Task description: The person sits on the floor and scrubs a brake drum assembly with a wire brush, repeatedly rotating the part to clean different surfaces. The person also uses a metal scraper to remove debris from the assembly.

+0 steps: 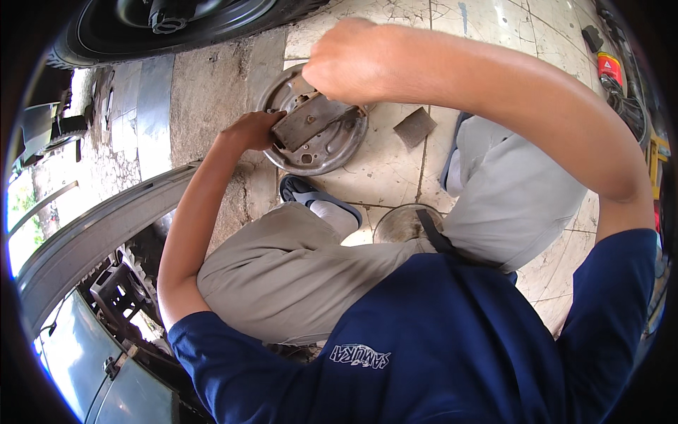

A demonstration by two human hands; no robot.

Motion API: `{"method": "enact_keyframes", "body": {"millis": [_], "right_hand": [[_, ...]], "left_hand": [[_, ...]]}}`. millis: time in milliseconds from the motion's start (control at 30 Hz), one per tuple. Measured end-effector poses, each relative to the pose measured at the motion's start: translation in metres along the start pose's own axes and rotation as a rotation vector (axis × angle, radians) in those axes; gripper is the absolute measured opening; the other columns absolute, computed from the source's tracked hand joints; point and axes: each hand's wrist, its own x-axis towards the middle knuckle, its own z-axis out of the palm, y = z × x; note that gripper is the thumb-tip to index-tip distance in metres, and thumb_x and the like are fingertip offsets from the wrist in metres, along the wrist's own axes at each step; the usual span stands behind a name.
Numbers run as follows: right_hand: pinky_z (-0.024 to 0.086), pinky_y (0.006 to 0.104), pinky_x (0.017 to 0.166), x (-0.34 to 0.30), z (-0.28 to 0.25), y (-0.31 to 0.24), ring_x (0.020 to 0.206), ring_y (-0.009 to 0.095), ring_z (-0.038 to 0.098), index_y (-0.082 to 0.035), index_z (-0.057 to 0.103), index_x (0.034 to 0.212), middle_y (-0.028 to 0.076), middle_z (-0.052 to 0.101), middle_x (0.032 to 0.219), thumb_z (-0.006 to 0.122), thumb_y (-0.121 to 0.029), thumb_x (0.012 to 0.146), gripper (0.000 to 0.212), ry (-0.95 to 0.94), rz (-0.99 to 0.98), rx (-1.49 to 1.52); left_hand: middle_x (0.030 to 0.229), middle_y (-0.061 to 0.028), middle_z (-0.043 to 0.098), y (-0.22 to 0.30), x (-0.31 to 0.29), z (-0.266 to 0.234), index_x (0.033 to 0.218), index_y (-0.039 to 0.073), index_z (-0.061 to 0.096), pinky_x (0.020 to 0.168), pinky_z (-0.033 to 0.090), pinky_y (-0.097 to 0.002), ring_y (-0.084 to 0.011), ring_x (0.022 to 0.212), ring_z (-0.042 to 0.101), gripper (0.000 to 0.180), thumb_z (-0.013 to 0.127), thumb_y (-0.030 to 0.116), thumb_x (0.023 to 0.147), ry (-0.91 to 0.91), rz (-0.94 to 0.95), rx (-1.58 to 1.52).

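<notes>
A round, worn metal brake backing plate [354,139] lies on the tiled floor in front of my feet. Across it sits a brake shoe [311,121], a grey-brown slab with a dark lining face. My left hand [253,131] grips the left end of this shoe, thumb on top and the other fingers partly hidden. Over the far right of the plate, my right hand [346,62] is curled into a fist with its back toward me. Whatever those fingers hold is hidden. A square brown piece of what looks like sandpaper [415,127] lies right of the plate.
A large tyre [106,46] stands at the far left. Along the left side runs a curved grey metal panel [106,233]. Between my legs is a round stool [399,225]. A red and yellow can [609,68] stands among items at the right edge.
</notes>
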Motion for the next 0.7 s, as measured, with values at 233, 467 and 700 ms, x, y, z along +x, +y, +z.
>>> {"method": "enact_keyframes", "body": {"millis": [233, 467, 700], "right_hand": [[0.057, 0.0401, 0.062, -0.016, -0.020, 0.013, 0.075, 0.028, 0.071, -0.002, 0.072, 0.082, 0.015, 0.072, 0.080, 0.067, -0.011, 0.080, 0.011, -0.166, 0.037, -0.091], [0.057, 0.0403, 0.061, -0.016, -0.010, 0.001, 0.073, 0.028, 0.071, -0.002, 0.071, 0.079, 0.015, 0.071, 0.078, 0.065, -0.008, 0.079, 0.009, -0.120, 0.027, -0.063], [0.058, 0.0404, 0.066, -0.013, -0.001, -0.007, 0.086, 0.026, 0.072, -0.005, 0.074, 0.092, 0.014, 0.073, 0.094, 0.065, -0.011, 0.081, 0.015, -0.163, 0.073, -0.057]], "left_hand": [[0.114, -0.0246, 0.065, 0.000, 0.002, 0.001, 0.155, 0.015, 0.025, 0.092, 0.050, -0.0458, -0.0389, 0.107, 0.063, 0.080, 0.059, 0.012, 0.083, 0.008, -0.013, -0.045], [0.116, -0.0238, 0.065, -0.010, 0.004, 0.010, 0.156, 0.021, 0.025, 0.092, 0.051, -0.0447, -0.0379, 0.108, 0.063, 0.084, 0.061, 0.009, 0.080, -0.013, -0.008, -0.014], [0.120, -0.0224, 0.064, -0.005, 0.010, 0.001, 0.154, 0.021, 0.028, 0.094, 0.050, -0.0448, -0.0378, 0.111, 0.062, 0.080, 0.060, 0.012, 0.082, -0.072, -0.023, 0.033]]}}
